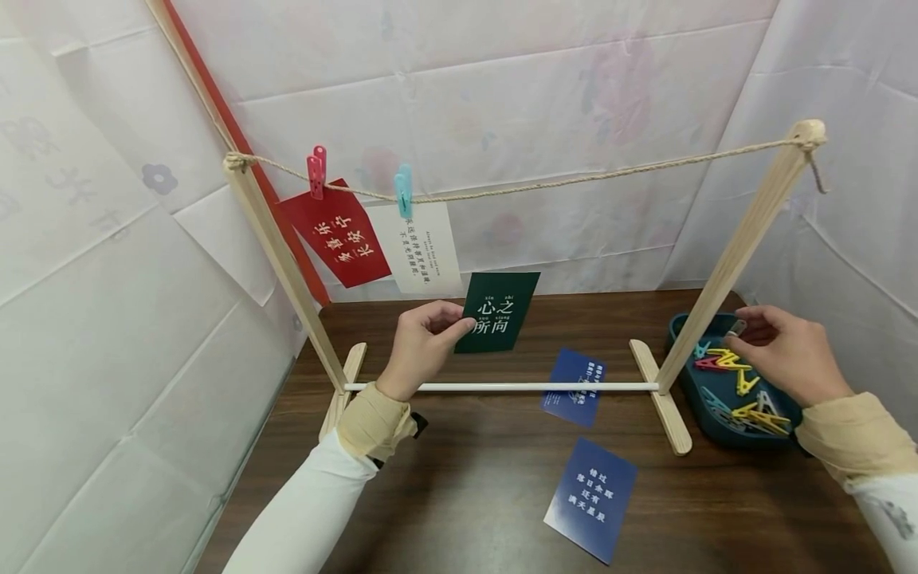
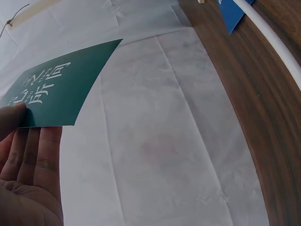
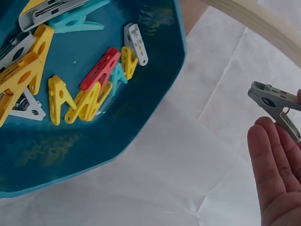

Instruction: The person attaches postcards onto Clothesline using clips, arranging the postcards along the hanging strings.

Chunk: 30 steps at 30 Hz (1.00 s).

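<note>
Between thumb and fingers my left hand [image 1: 423,344] pinches a dark green card [image 1: 502,296] with white characters by its left edge, below the rope [image 1: 574,185]. In the left wrist view the thumb lies over the green card [image 2: 70,84] and the fingers are behind it. My right hand [image 1: 792,351] pinches a grey clothespin [image 3: 275,106], held above the blue bin [image 3: 141,134] of clothespins. On the rope hang a red card [image 1: 337,235], under a pink clothespin [image 1: 316,174], and a white card [image 1: 419,251], under a light blue clothespin [image 1: 404,191].
A wooden frame with a left post [image 1: 283,271], a right post [image 1: 739,255] and a white crossbar [image 1: 495,387] stands on the brown table [image 1: 459,494]. Two blue cards lie there, one [image 1: 566,410] under the crossbar, another [image 1: 594,502] nearer me. White cloth [image 1: 502,96] hangs behind.
</note>
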Available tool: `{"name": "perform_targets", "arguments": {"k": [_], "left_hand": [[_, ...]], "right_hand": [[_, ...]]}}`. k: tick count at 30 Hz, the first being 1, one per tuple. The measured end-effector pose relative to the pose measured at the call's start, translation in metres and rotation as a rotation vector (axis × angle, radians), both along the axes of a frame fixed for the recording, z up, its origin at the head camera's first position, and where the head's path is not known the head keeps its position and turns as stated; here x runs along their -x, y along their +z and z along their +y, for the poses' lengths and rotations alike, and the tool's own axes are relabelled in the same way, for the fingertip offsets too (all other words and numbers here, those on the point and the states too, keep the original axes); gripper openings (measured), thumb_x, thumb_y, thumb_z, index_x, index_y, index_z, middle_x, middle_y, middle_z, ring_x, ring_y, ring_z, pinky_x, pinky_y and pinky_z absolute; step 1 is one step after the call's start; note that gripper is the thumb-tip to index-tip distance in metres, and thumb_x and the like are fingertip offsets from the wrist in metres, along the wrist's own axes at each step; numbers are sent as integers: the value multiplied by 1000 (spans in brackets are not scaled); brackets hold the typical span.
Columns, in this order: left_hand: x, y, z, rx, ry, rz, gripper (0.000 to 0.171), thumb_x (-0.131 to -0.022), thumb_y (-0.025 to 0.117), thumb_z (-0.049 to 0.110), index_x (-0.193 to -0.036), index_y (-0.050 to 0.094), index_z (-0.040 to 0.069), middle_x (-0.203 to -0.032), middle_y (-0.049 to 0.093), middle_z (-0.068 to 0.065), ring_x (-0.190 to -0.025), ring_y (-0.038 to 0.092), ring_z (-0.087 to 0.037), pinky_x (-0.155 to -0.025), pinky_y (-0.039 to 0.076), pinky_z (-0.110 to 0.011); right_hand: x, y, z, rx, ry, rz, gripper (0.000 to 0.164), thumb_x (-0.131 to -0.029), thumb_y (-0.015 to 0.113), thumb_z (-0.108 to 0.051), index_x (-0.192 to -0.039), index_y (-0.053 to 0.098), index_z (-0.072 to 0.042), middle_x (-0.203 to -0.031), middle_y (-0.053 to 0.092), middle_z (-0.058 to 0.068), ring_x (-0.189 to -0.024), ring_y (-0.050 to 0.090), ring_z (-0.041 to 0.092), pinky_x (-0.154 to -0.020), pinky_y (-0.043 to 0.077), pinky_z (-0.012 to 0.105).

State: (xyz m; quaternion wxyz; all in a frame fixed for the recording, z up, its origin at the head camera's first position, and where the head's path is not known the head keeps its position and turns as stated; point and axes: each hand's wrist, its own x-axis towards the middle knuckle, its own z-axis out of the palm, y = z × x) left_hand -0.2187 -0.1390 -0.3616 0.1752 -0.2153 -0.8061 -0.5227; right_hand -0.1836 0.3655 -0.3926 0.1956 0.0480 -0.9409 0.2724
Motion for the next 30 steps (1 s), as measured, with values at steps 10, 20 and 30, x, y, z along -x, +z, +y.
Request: {"name": "perform_targets", "arguments": {"k": [10, 20, 30], "left_hand": [[3, 9, 1, -63, -2, 26, 11, -96, 82, 6, -105, 81, -1, -95, 80, -18, -75, 65, -9, -68, 53, -19], [6, 19, 0, -108, -19, 44, 13, -97, 81, 5, -107, 81, -2, -99, 81, -20, -78, 66, -9, -70, 55, -19], [10, 25, 4, -136, -19, 44, 13, -96, 81, 4, -106, 80, -4, -99, 80, -22, -78, 65, -7, -69, 54, -19]], "right_hand": [[-8, 12, -11, 22, 5, 56, 31, -91, 83, -3, -115, 69, 10, -97, 76, 34, -72, 46, -26, -61, 41, 1], [-11, 27, -20, 35, 46, 148, 31, -85, 86, 2, -111, 71, 9, -91, 76, 34, -71, 47, -29, -61, 41, 0], [-16, 42, -35, 18, 88, 231, 33, -80, 87, 5, -110, 73, 8, -88, 77, 30, -73, 47, -32, -62, 41, 1]]}}
